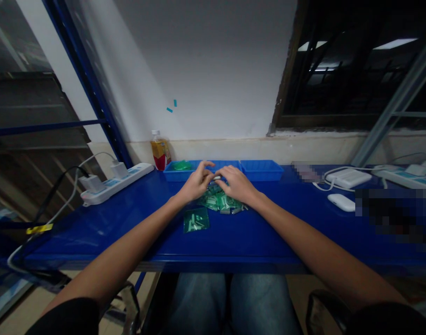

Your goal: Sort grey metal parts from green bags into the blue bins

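My left hand [198, 181] and my right hand [238, 182] meet above the middle of the table, fingers bent and fingertips close together. Between the fingertips shows a small whitish piece [217, 177], too small to identify. Beneath them lies a pile of small green-tinted clear bags [221, 202] with pale, short pieces in or among them; the hands cover its back part. One separate green bag [196, 220] rests flat in front of the pile, with a few small pale pieces inside.
Behind my hands stand blue trays [261, 171]; the left one holds green bags [182, 165]. A drink bottle [158, 151] is beside them. Power strips [118, 184] with cables lie left and right. A white case [341, 202] sits at right, near a white charger [348, 177].
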Motion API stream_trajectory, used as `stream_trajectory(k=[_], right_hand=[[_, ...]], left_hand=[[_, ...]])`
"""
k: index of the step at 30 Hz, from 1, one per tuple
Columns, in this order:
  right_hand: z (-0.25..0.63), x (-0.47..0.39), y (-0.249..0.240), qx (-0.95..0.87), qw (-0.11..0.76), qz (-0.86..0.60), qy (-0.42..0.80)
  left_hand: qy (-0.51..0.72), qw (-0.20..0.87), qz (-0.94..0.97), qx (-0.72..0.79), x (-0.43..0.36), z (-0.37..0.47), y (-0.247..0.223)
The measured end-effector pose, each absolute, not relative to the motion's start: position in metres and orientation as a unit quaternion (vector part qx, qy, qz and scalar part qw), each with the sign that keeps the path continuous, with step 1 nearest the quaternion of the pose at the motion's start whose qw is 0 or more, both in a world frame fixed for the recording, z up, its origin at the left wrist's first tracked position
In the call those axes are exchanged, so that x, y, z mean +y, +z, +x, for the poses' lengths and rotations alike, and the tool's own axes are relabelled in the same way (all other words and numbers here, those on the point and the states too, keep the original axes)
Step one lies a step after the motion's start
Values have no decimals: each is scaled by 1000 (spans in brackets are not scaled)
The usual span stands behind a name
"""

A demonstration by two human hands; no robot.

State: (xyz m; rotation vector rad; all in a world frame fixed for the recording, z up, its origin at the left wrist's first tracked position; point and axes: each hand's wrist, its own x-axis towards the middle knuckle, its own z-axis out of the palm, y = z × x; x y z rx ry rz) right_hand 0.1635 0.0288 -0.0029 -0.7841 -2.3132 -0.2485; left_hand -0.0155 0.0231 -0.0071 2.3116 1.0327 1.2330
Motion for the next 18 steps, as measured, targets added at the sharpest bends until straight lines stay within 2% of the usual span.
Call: stream_trajectory(k=[5,12,18], right_hand=[[165,32,-3,-859,368,-342,-97],[163,32,-4,-857,391,-335,-39],[164,30,-3,-846,437,-304,-24]], left_hand=[[425,135,815,370,17,-15,-2],[404,8,830,385,17,-18,0],[392,-1,831,395,17,-20,3]])
